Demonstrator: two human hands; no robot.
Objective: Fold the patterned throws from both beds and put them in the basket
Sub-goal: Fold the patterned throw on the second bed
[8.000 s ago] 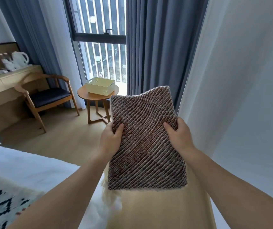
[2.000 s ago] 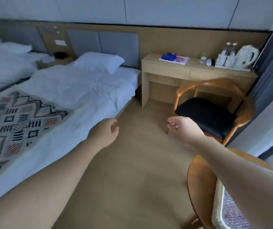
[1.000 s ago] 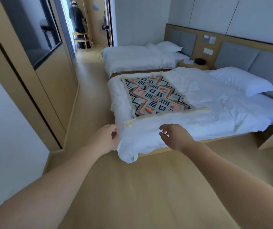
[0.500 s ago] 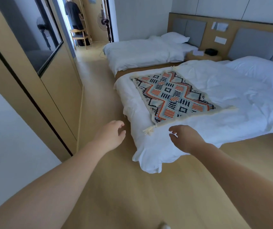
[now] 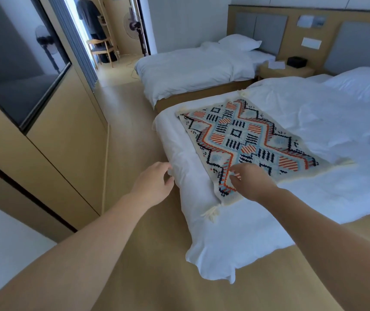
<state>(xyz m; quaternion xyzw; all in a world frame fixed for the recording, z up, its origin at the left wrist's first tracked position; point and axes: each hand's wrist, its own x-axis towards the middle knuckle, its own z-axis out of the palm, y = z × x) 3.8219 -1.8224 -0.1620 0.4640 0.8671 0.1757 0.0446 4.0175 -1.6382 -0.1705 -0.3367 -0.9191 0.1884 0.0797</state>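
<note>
A patterned throw [image 5: 244, 140] with orange, black and pale blue diamonds and cream tassels lies flat across the foot of the near bed [image 5: 327, 189]. My right hand [image 5: 252, 181] hovers over the throw's near corner, fingers loosely curled, holding nothing. My left hand [image 5: 153, 181] is just left of the bed's corner, fingers relaxed, at the edge of the white duvet. The far bed [image 5: 190, 70] carries only white bedding. The basket is out of view.
A wooden wardrobe wall with a dark glass panel [image 5: 22, 86] runs along the left. A bedside table [image 5: 285, 69] stands between the beds. Beyond an open doorway, a chair [image 5: 102, 49], a fan [image 5: 132, 23] and a standing person [image 5: 88, 16] are visible.
I have turned from the table and chair toward the beds and come closer. Both empty hands have moved forward to the near bed's corner, the right one now over the throw.
</note>
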